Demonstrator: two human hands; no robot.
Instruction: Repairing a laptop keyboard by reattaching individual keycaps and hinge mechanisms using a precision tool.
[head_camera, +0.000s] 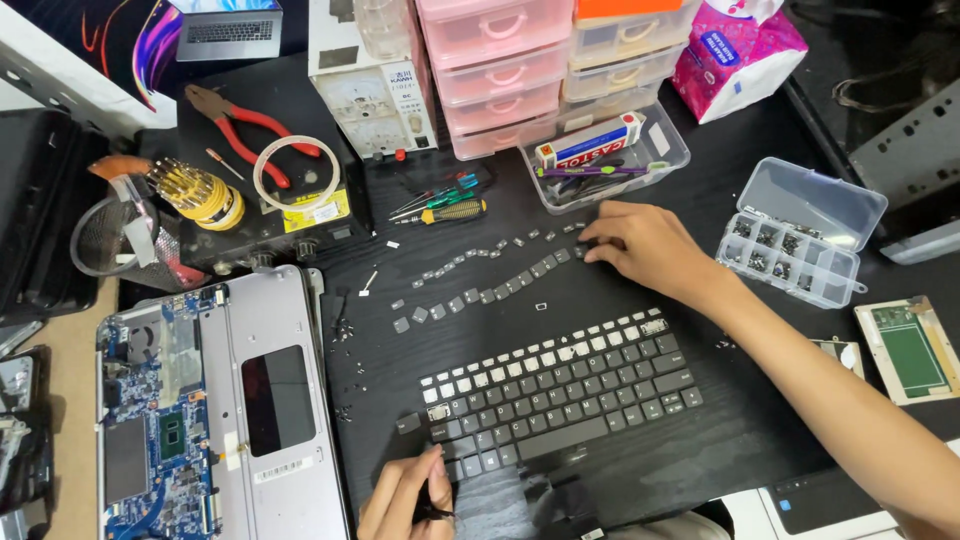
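Black counter (640, 440) carries all parts. At left, an opened laptop chassis (215, 410) is cut off by the frame edge. My left hand (405, 495) pinches a small dark tool, hard to identify, beside the keyboard (565, 385). My right hand (645, 245), fingers together, presses loose keycaps (500, 285). Rightmost, an open compartment box (795, 245) holds tiny dark parts, indistinct.
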